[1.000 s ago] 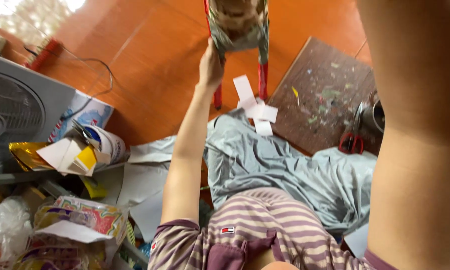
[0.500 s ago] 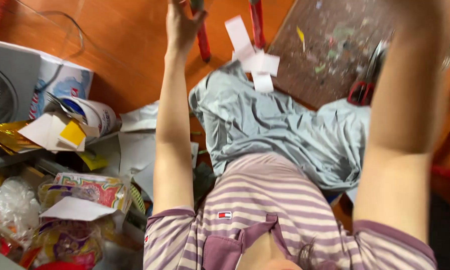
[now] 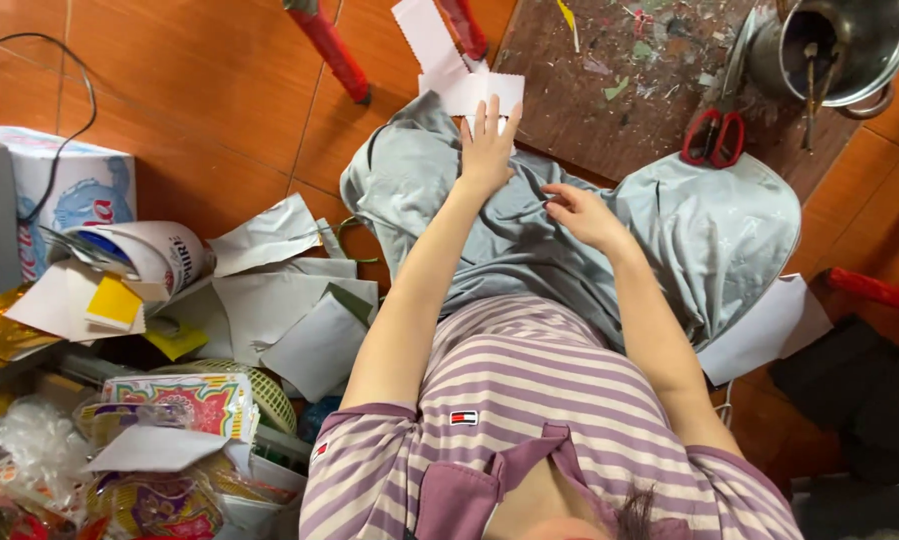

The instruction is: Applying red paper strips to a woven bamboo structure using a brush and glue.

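Flat and spread, left hand (image 3: 487,148) presses palm-down on grey cloth (image 3: 669,235) draped over person's lap, fingertips reaching far edge where white paper slips (image 3: 474,88) lie on orange tile floor (image 3: 189,90); right hand (image 3: 581,215) sits just right of it on same cloth w/ fingers curled, thumb & forefinger seeming to pinch a small fold, tho exact contact too small to tell. Far right: red-handled scissors (image 3: 711,140) on paint-flecked board (image 3: 619,95) next to metal pot (image 3: 844,45); left side: pile of paper sheets (image 3: 279,310) & packets.
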